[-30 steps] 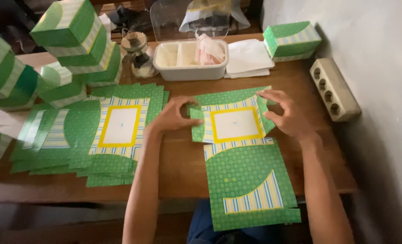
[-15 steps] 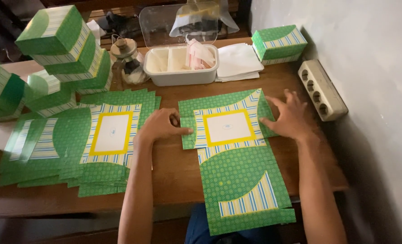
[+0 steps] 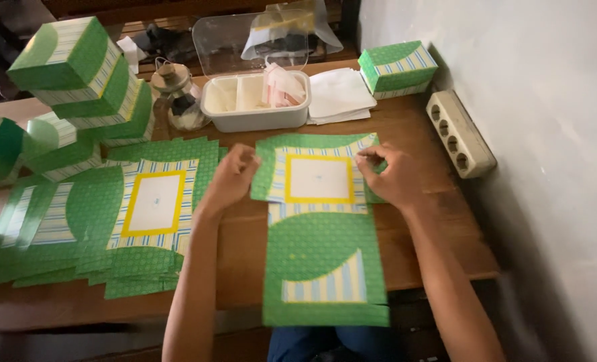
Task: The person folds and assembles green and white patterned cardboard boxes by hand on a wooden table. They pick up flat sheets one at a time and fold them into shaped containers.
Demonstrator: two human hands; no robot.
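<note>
Green card, the flat box blank [image 3: 322,228], lies on the wooden table [image 3: 439,228] before the person, its lower end overhanging the edge. Left hand [image 3: 230,179] and right hand [image 3: 389,175] pinch its upper side flaps closed-fingered (creases look faint); folding both evenly along the stripes should keep corners square.

Flat box sheet [image 3: 320,228] right of stack [image 3: 111,221], tray [image 3: 255,100] behind, perhaps touching neither

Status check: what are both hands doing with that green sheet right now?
Left hand and right hand pinch the side edges of the flat green box sheet. Sheet lies on the wooden table, overhanging the near edge. Nothing blocks it.
</note>
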